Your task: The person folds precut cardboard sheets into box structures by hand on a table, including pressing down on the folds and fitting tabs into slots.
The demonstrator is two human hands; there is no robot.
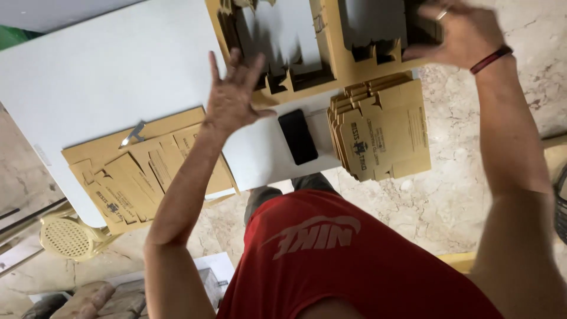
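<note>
A large die-cut brown cardboard sheet (333, 62) with several cut-out openings lies across the far part of the white table (106, 77). My right hand (466, 32), with a ring and a red wristband, grips the sheet's right end. My left hand (236, 97) is raised with its fingers spread, its fingertips at the sheet's near left edge, and holds nothing. A black phone (298, 137) lies flat on the table between my arms.
A stack of flat printed cardboard blanks (384, 133) sits at the table's right edge. More flat blanks (139, 171) lie at the left with a small metal tool (133, 134) on them. A yellow plastic chair (68, 236) stands on the marble floor (437, 201).
</note>
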